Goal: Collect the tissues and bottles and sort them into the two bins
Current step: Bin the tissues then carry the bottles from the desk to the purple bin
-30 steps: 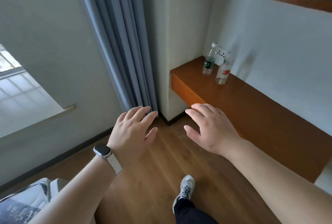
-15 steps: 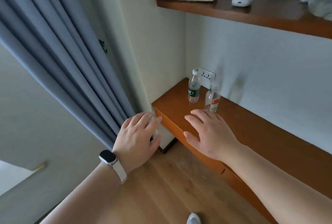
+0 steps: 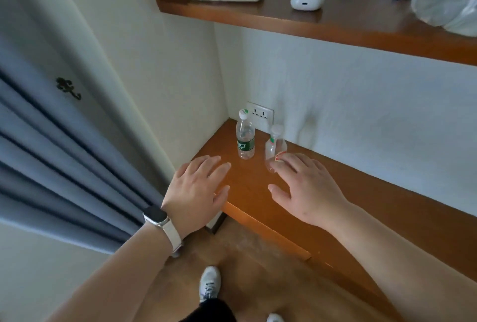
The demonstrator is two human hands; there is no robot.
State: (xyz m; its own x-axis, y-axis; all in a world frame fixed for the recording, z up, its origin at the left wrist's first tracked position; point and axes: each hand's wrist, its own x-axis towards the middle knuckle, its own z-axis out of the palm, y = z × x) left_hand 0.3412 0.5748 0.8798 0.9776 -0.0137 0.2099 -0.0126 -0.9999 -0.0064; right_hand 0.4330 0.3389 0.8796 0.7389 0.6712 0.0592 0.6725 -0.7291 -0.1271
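Partly, right hand (image 3: 309,190) hides smaller bottle (image 3: 275,144), maybe touching.

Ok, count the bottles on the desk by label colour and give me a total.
green-label bottle: 1
red-label bottle: 1
Total: 2, both upright on the desk.

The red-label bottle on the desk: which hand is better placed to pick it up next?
Probably the right. The right hand is open with its fingertips at the red-label bottle. The left hand hovers open farther left, nearer the green-label bottle.
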